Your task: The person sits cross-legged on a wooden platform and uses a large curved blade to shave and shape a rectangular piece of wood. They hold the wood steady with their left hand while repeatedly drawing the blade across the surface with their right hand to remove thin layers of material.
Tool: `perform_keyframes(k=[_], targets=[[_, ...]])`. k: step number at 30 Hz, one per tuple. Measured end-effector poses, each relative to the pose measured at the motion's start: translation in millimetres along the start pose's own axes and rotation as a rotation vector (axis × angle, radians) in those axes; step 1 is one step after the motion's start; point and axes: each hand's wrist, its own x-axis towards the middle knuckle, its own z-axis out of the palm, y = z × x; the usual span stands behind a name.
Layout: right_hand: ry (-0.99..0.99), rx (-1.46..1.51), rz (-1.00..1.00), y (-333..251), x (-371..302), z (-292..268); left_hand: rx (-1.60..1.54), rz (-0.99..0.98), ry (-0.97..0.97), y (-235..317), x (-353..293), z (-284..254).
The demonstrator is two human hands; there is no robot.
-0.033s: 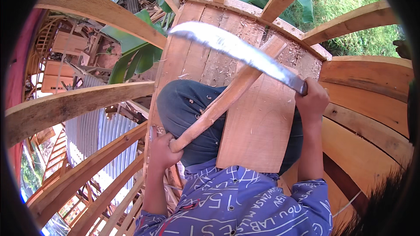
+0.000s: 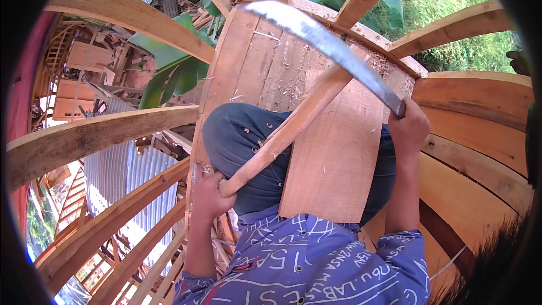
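Observation:
My right hand [image 2: 409, 125] is closed around the handle end of a long, curved machete [image 2: 330, 45]. Its blade slants up and left, crossing over the far end of a pale wooden stick [image 2: 288, 129]; whether they touch I cannot tell. In my left hand [image 2: 212, 195] is the stick's near end, gripped in the fist. The stick runs diagonally over my dark-trousered leg and past a flat wooden board [image 2: 336, 155], which lies across my lap. Wood shavings cling to the trousers.
A plank floor [image 2: 240, 51] strewn with shavings lies ahead. Wooden slats [image 2: 113, 133] rise on the left, and board walling [image 2: 474, 130] stands on the right. Beyond the slats are corrugated metal sheets [image 2: 144, 178], banana leaves [image 2: 178, 73] and grass [image 2: 446, 0].
My right hand has shifted slightly right and the machete's tip has swung upward and right, away from the body. The left hand and stick look nearly unmoved.

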Motion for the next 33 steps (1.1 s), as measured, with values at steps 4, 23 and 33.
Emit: perform_keyframes(k=[4,23,33], targets=[[-0.035,-0.030,0.169,18,10,-8,-0.027,-0.025,-0.005,9,0,-2],[-0.053,0.128,0.290,20,12,13,-0.091,-0.214,-0.124,-7,-1,-4],[-0.019,0.402,-0.221,-66,15,24,-0.232,-0.325,-0.206,-4,3,-13]])
